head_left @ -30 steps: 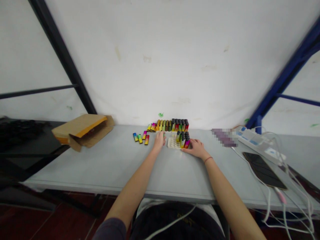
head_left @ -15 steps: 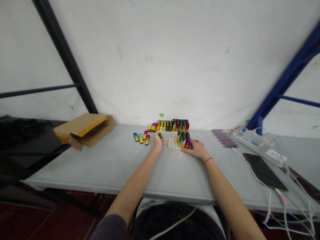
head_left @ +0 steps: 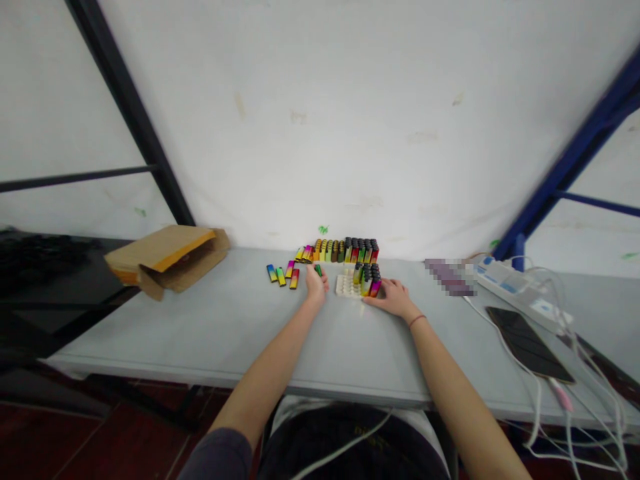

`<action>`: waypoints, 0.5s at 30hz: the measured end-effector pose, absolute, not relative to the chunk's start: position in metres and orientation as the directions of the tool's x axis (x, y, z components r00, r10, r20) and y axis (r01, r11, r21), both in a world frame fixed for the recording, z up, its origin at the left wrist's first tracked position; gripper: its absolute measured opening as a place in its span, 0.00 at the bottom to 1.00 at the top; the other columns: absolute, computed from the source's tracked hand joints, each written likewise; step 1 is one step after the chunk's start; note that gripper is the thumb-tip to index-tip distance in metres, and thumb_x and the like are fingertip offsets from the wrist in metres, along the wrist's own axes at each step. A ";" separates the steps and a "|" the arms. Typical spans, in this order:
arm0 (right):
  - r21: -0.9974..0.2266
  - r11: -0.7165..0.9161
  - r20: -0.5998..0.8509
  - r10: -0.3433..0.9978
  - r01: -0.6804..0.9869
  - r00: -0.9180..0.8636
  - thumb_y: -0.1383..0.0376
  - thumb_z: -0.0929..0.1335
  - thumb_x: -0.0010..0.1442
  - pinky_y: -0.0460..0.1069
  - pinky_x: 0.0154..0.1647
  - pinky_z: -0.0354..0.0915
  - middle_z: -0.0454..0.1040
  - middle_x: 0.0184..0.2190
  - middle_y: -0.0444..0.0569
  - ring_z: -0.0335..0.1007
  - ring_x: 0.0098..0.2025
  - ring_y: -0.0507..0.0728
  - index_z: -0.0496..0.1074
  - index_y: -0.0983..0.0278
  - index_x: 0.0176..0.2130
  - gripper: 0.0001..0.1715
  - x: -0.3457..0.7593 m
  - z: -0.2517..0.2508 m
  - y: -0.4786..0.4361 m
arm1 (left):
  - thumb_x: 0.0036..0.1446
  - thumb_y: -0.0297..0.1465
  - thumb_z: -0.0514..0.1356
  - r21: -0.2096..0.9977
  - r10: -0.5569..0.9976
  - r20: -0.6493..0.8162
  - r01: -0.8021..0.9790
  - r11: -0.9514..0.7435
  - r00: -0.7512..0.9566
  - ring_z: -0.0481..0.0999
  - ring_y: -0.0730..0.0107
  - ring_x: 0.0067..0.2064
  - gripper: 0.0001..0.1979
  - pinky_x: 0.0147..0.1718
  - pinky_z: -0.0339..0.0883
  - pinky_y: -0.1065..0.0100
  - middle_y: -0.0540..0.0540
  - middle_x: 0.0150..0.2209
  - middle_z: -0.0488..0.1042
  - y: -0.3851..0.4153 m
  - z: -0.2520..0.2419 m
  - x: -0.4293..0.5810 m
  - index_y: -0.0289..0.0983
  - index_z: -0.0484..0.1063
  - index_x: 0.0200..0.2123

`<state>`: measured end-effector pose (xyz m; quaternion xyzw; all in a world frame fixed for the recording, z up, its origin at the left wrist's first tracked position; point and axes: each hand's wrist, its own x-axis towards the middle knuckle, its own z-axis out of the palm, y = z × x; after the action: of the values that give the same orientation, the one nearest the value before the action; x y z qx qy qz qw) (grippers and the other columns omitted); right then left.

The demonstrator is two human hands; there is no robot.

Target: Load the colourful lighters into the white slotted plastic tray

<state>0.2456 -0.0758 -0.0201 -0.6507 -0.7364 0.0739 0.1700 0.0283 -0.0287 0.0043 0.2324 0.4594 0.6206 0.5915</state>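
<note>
My left hand (head_left: 316, 285) is closed around a green lighter (head_left: 318, 270), whose dark end shows above the fingers. It is just left of a white tray (head_left: 345, 287) with rows of holes. Upright lighters with black tops (head_left: 367, 280) fill the tray's right part, while holes show at its left. At the tray's right end, my right hand (head_left: 395, 298) grips the corner, thumb along the front edge and fingers at the side. Several loose lighters (head_left: 281, 277) in blue, green, pink and red lie flat to the left of my left hand.
Against the wall stand rows of upright lighters (head_left: 361, 251), with more lighters (head_left: 305, 253) lying beside them. An open cardboard box (head_left: 165, 257) lies at the left. To the right are a dark phone (head_left: 529, 343), a white power strip (head_left: 520, 292) and tangled white cables (head_left: 537, 413).
Both hands stay almost where they were, the left on the green lighter and the right at the tray. The view has shifted very slightly.
</note>
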 end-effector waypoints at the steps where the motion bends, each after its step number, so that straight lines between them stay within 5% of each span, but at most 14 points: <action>1: -0.329 0.142 0.154 0.984 0.934 -0.095 0.41 0.68 0.52 0.63 0.57 0.56 0.69 0.58 0.53 0.59 0.59 0.71 0.68 0.60 0.54 0.38 0.246 -0.020 -0.076 | 0.59 0.40 0.43 0.842 0.940 -0.264 -0.528 0.116 -0.215 0.46 0.79 0.11 0.17 0.12 0.39 0.75 0.57 0.12 0.50 -0.029 0.004 0.029 0.40 0.55 0.21; 9: -0.335 0.150 0.146 0.984 0.930 -0.106 0.42 0.68 0.53 0.63 0.57 0.55 0.70 0.57 0.53 0.59 0.59 0.70 0.69 0.60 0.52 0.36 0.245 -0.018 -0.076 | 0.59 0.46 0.43 0.820 0.965 -0.222 -0.562 0.106 -0.142 0.48 0.79 0.12 0.19 0.12 0.42 0.75 0.58 0.14 0.51 -0.026 0.002 0.024 0.40 0.57 0.24; 15: -0.336 0.142 0.141 0.985 0.931 -0.099 0.41 0.68 0.53 0.64 0.57 0.55 0.69 0.58 0.54 0.58 0.59 0.71 0.68 0.60 0.54 0.38 0.245 -0.017 -0.078 | 0.58 0.41 0.55 0.970 0.982 0.169 -0.163 -0.181 -0.081 0.69 0.74 0.23 0.11 0.23 0.63 0.73 0.52 0.26 0.69 -0.034 -0.005 0.036 0.39 0.65 0.38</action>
<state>0.2448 -0.0775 -0.0172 -0.6501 -0.7369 0.0810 0.1668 0.0362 -0.0341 -0.0045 0.4808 0.4258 0.5993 0.4779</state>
